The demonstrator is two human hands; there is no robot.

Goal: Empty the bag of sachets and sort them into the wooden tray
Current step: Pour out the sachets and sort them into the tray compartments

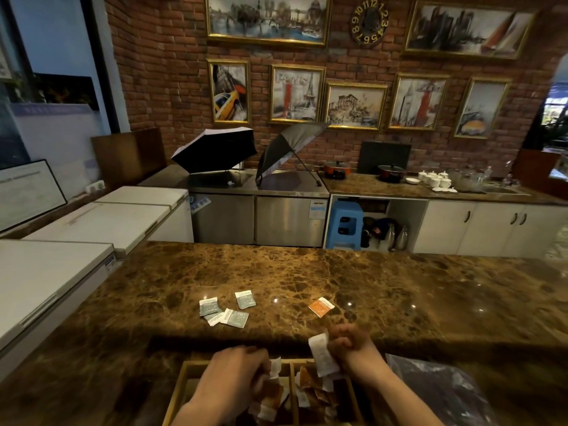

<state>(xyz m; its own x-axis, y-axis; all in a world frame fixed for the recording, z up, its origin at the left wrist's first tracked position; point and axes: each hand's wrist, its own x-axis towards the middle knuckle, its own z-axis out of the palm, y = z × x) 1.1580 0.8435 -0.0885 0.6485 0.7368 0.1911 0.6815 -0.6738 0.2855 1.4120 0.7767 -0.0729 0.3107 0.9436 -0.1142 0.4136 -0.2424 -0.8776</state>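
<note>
The right hand [353, 348] is closed around a white sachet [321, 353] at the near edge of the marble counter [307, 272]; the sachet stands nearly upright, its long axis running from near to far and tilted slightly left, just above the wooden tray [184, 382]. The left hand [236, 373] is curled over the tray's middle compartment, its fingers pinching an orange and white sachet [273, 368] there.

Five sachets lie flat farther out on the counter. Four grey-green ones [226, 309] sit to the left: three touching or overlapping in a loose cluster, the fourth just beyond them on its own. One orange sachet [321, 306] lies apart to the right, its long axis pointing far-right.

The tray sits at the near edge, split by wooden dividers. Two compartments hold heaps of orange and white sachets; the count cannot be told. An empty-looking dark plastic bag [442, 388] lies flat just right of the tray.
</note>
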